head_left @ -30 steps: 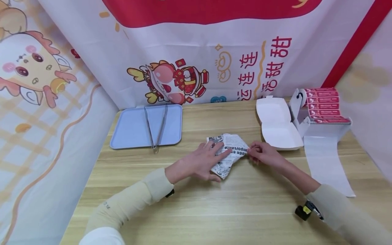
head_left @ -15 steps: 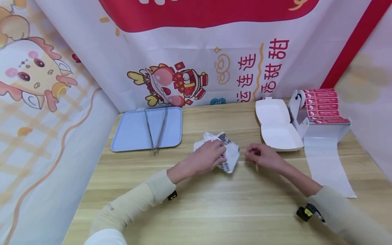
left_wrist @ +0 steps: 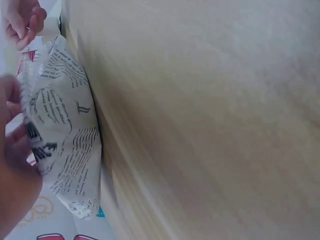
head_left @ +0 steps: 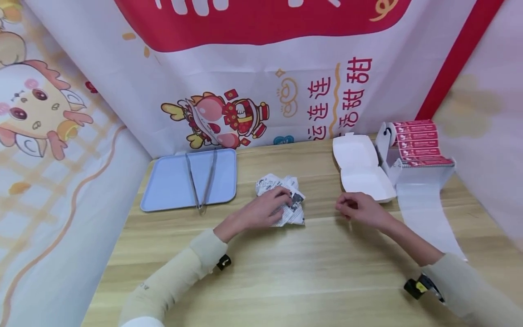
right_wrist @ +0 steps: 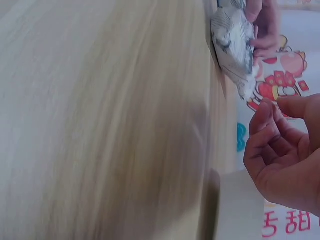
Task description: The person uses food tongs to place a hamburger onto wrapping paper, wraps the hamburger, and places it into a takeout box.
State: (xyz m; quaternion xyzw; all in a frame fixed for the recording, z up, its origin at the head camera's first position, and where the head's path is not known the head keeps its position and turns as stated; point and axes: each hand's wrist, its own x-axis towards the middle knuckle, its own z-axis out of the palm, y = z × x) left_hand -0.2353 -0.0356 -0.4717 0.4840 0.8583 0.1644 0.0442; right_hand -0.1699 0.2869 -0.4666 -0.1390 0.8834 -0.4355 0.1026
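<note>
Crumpled newsprint-paper bundle [head_left: 282,200] sits mid-surface under my left hand [head_left: 261,211]. My right hand [head_left: 359,210] is to its right, apart from it. Pale blue plastic tray [head_left: 171,181] lies back-left, metal tongs [head_left: 202,179] on it. Open white paper box [head_left: 361,168] back-right, red label roll [head_left: 421,143] beside it.

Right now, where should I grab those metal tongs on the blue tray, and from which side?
Probably near the joined end of the metal tongs, the tip that pokes over the near edge of the blue tray towards the person. There the two arms meet, so one pinch from above takes both. The left hand lies nearer, but it grips the newspaper-print wrap.
</note>
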